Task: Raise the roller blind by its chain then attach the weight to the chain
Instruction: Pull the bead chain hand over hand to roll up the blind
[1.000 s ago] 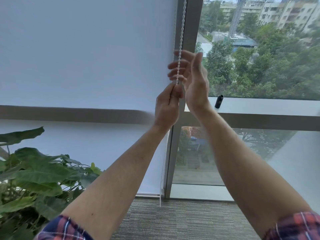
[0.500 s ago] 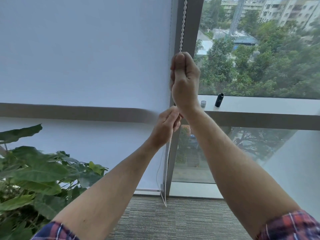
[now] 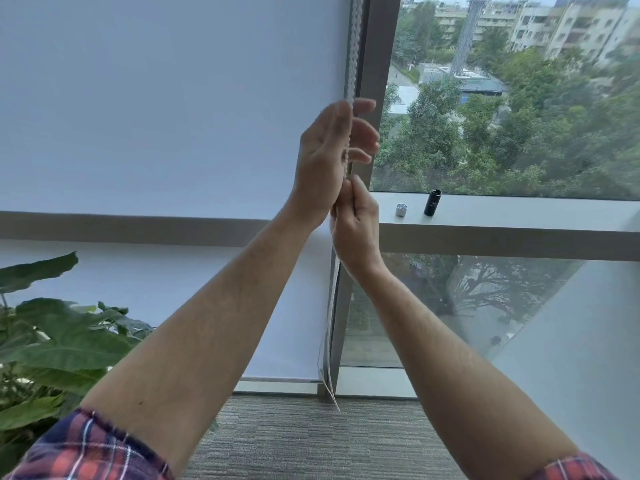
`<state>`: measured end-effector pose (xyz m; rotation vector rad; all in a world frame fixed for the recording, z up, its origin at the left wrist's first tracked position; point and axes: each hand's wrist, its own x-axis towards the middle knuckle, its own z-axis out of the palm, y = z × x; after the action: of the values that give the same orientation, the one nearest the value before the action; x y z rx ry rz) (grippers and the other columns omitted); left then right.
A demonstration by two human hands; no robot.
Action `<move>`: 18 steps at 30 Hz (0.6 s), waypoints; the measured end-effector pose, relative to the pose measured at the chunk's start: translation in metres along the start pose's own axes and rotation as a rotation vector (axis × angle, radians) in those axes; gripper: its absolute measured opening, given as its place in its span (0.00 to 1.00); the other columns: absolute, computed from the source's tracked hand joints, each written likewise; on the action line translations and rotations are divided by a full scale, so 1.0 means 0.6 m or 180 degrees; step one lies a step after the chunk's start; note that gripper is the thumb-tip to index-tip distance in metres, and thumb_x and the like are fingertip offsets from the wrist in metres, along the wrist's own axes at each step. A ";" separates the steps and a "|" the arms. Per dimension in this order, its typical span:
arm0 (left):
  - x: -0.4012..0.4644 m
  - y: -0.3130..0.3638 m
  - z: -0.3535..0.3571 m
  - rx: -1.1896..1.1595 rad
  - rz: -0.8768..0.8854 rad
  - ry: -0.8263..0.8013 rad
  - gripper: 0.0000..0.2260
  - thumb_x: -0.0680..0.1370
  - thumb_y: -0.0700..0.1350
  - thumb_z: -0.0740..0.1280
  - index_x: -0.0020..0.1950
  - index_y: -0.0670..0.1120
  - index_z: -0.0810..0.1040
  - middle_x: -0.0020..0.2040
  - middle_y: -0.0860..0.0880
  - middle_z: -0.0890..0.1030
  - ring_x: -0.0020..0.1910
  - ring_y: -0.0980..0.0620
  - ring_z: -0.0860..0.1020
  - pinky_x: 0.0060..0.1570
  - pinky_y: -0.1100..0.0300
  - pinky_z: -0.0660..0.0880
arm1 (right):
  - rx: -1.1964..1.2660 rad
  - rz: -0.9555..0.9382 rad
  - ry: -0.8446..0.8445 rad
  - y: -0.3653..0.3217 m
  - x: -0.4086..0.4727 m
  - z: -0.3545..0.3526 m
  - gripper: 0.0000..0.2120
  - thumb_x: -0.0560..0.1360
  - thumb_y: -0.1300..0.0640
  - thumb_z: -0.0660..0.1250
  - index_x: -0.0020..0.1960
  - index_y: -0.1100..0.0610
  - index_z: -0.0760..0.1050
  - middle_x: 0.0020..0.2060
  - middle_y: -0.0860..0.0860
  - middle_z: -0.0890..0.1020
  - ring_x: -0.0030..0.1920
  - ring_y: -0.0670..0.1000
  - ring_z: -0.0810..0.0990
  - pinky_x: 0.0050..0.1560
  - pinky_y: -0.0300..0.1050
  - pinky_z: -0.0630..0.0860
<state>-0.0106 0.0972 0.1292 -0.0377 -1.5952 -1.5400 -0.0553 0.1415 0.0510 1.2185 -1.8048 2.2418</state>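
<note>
The white bead chain (image 3: 352, 64) hangs along the right edge of the white roller blind (image 3: 173, 116), next to the grey window post. My left hand (image 3: 323, 161) is raised on the chain with its fingers apart, and the chain runs across its palm. Just below it, my right hand (image 3: 355, 223) is closed in a fist on the chain. The chain's loop (image 3: 329, 375) hangs down to the floor. A black cylinder weight (image 3: 432, 202) and a small silver cap (image 3: 401, 210) stand on the window ledge (image 3: 519, 216), right of my hands. The blind's bottom bar (image 3: 280, 379) sits near the floor.
A large-leaved green plant (image 3: 52, 348) stands at the lower left. Grey carpet (image 3: 311, 438) covers the floor below the window. Uncovered glass on the right shows trees and buildings outside.
My right hand has come down from its high grip on the chain to below the left. My left hand has let go low down and risen above it, fingers apart.
</note>
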 end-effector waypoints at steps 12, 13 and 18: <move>-0.026 -0.011 0.003 0.0189 0.0130 0.0224 0.14 0.83 0.41 0.57 0.38 0.45 0.72 0.25 0.55 0.65 0.24 0.53 0.61 0.27 0.52 0.60 | 0.0421 0.0549 -0.0988 -0.008 0.005 -0.075 0.10 0.77 0.52 0.63 0.44 0.57 0.78 0.37 0.53 0.79 0.40 0.53 0.77 0.43 0.50 0.72; -0.029 -0.010 0.004 0.0216 0.0156 0.0199 0.13 0.83 0.41 0.57 0.38 0.45 0.72 0.25 0.56 0.66 0.24 0.53 0.62 0.27 0.54 0.60 | 0.0586 0.0630 -0.0901 -0.014 0.012 -0.084 0.12 0.77 0.53 0.61 0.48 0.60 0.79 0.40 0.54 0.81 0.44 0.52 0.79 0.47 0.50 0.73; -0.059 -0.023 0.017 0.0450 0.0118 0.0122 0.14 0.82 0.38 0.57 0.38 0.46 0.73 0.25 0.56 0.71 0.24 0.58 0.66 0.25 0.59 0.64 | 0.1155 0.0278 -0.0580 -0.106 0.070 -0.071 0.22 0.83 0.49 0.52 0.53 0.64 0.77 0.41 0.54 0.82 0.41 0.50 0.81 0.43 0.42 0.76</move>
<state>-0.0026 0.1213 0.0990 0.0399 -1.6598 -1.3884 -0.0788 0.1799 0.1257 1.4673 -1.5741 2.6758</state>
